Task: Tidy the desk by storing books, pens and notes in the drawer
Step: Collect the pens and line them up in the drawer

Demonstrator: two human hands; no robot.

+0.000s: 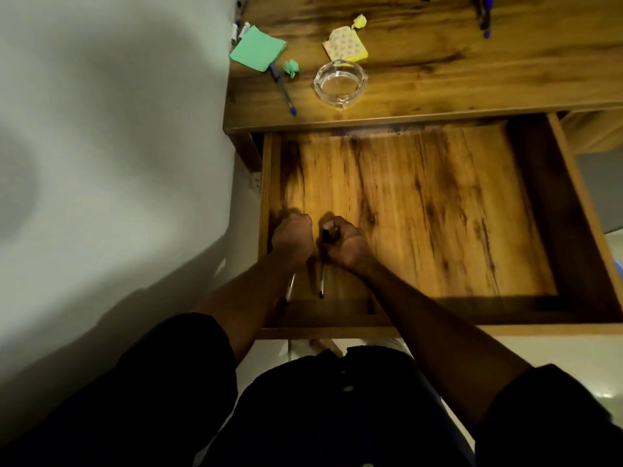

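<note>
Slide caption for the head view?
Left hand and right hand each hold a pen in the open drawer; green notes, blue pen, ashtray on the desk.

We wear a dark, nearly black shirt (320,419) (a pale button (347,388) shows on its front). Its left sleeve (175,365) and right sleeve (556,416) are short and loose, and our forearms run bare to the left hand (292,239) and right hand (345,247).
</note>
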